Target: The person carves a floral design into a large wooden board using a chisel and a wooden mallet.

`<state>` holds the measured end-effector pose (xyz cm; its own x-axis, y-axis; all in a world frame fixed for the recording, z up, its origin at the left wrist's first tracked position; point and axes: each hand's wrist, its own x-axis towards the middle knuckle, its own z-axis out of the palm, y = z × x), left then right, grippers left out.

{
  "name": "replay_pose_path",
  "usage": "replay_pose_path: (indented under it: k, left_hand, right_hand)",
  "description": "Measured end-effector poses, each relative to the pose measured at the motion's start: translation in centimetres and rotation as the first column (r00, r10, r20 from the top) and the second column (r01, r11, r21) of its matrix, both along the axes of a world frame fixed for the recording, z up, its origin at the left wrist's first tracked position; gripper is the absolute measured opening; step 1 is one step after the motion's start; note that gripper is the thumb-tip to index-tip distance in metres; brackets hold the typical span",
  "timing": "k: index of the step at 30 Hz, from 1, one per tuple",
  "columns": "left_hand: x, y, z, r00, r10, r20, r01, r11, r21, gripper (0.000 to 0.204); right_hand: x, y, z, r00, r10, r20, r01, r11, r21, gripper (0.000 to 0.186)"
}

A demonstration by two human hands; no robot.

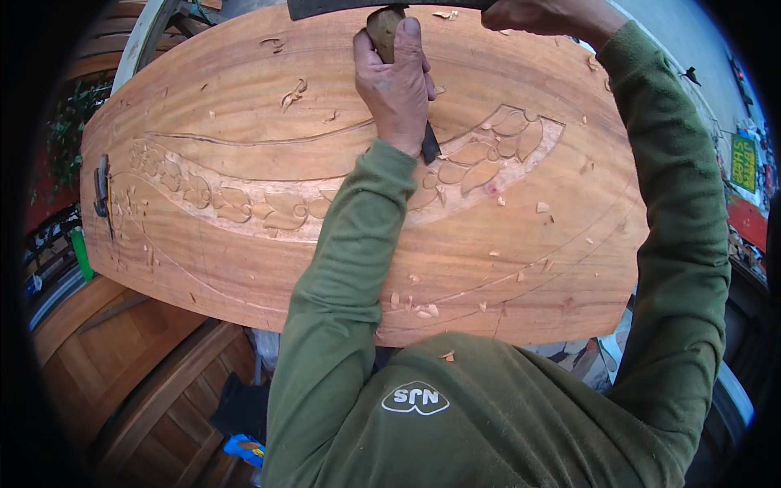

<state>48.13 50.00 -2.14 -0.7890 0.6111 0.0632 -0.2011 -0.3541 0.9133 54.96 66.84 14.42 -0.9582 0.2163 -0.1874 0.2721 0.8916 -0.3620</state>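
Observation:
My left hand (394,98) is wrapped around the wooden handle of a chisel (430,148), thumb up along the handle. The dark blade comes out below the hand, its tip at the carved band (285,207) of leaves and flowers. At the top edge, my right hand (549,16) grips a dark, club-like mallet (325,8). The mallet reaches left across the top of the chisel handle; the frame cuts part of it off, and I cannot tell if they touch. Under both hands lies a large wooden panel (244,89) with curved sides.
Loose wood shavings (294,93) and chips lie over the panel. Dark tools (102,187) and a pencil-like stick sit at its left edge. Panelled wooden pieces (154,382) stand at lower left, beside a blue packet (244,449). A green sign (742,163) is at far right.

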Motion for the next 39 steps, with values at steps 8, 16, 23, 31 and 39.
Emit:
replay_pose_path:
  k: [8, 16, 23, 31, 39]
  left_hand:
    - [-0.1, 0.3, -0.2, 1.0, -0.022, 0.0, 0.022, 0.997, -0.068, 0.038]
    - [0.7, 1.0, 0.0, 0.997, -0.073, 0.017, 0.074, 0.994, -0.075, 0.039]
    - [0.9, 0.6, 0.5, 0.996, -0.09, 0.001, 0.09, 0.991, -0.096, 0.039]
    - [-0.6, -2.2, 7.4, 0.854, -0.447, 0.266, 0.453, 0.891, 0.039, 0.05]
    - [2.9, -10.6, 3.3, 0.36, -0.613, -0.704, -0.019, 0.749, -0.662, 0.058]
  right_hand:
    - [-0.1, 0.6, -1.3, 0.998, -0.069, 0.009, 0.069, 0.997, -0.039, 0.084]
    - [1.0, 2.4, -2.6, 0.986, -0.162, -0.032, 0.157, 0.98, -0.122, 0.081]
    - [2.1, 2.5, -1.4, 0.985, -0.133, -0.106, 0.116, 0.982, -0.15, 0.081]
    - [10.7, 0.1, 1.0, 0.957, -0.267, -0.112, 0.254, 0.96, -0.117, 0.084]
    - [24.4, -8.7, -6.9, 0.58, -0.728, -0.366, 0.575, 0.684, -0.449, 0.081]
